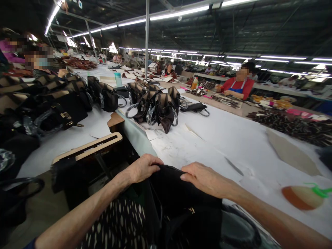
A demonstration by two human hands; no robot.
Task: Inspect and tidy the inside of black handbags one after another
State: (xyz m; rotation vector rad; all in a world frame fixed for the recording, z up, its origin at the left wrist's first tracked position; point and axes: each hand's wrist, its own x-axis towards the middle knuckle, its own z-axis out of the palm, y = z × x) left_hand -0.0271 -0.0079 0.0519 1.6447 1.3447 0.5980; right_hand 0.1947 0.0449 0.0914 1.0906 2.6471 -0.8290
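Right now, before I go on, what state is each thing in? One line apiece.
Black bag: held at its top edge
Left hand: pinching that edge
Right hand: pinching the same edge, farther right
Central bags: clustered, several tops open
Left-side bags: crowded, several gaping open
Teal bottle: upright, lid on
Green-topped bottle: holding orange liquid
Overhead lights: lit

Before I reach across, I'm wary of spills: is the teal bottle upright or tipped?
Upright: the teal bottle has its cap on top, its sides nearly vertical.
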